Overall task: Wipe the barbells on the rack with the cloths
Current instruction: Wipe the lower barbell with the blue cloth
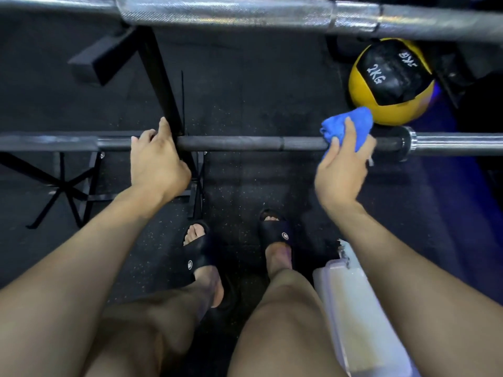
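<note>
A dark barbell (pixel 245 144) runs left to right across the middle of the head view, resting on the black rack (pixel 163 85). My left hand (pixel 156 159) lies over the bar where it meets the rack upright, fingers curled round it. My right hand (pixel 343 170) grips a bunched blue cloth (pixel 347 125) and presses it against the bar just left of the chrome collar and sleeve (pixel 449 145). A second, silver barbell (pixel 245 13) crosses the top of the view, above and beyond both hands.
A yellow and black 2 kg medicine ball (pixel 392 80) sits on the floor just behind the cloth. Black rack legs (pixel 65 186) spread at the left. My sandalled feet (pixel 236 246) stand on dark rubber flooring. A pale plastic container (pixel 359 314) hangs by my right leg.
</note>
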